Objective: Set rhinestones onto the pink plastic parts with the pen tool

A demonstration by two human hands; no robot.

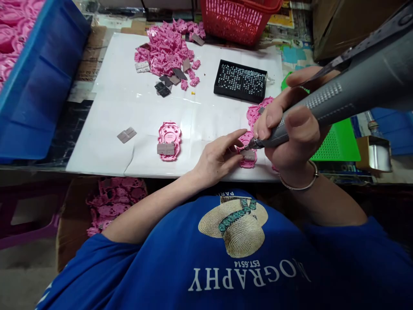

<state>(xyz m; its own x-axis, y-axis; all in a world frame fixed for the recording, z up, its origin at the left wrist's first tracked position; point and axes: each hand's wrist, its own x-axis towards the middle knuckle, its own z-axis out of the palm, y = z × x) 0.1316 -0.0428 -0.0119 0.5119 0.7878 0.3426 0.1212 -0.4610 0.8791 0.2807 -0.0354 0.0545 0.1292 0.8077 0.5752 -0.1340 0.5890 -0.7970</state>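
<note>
My right hand [292, 125] is wrapped round a grey power screwdriver [322, 101], whose tip points down and left onto a pink plastic housing [248, 162]. A small grey plate [248, 154] lies across that housing. My left hand [222, 156] steadies the housing from its left side, fingers bent against it near the screwdriver tip. Further left, another pink housing [170, 132] lies with a grey plate [165, 149] across its lower half. Partly behind my right hand is one more pink housing [252, 115].
A black tray of screws [240, 81] stands behind my hands. Pink small parts [167, 47] are heaped at the back, with dark plates [162, 89] beside them. A red basket [238, 21], a blue bin [41, 82] and a green perforated tray [338, 142] surround the white sheet [97, 148].
</note>
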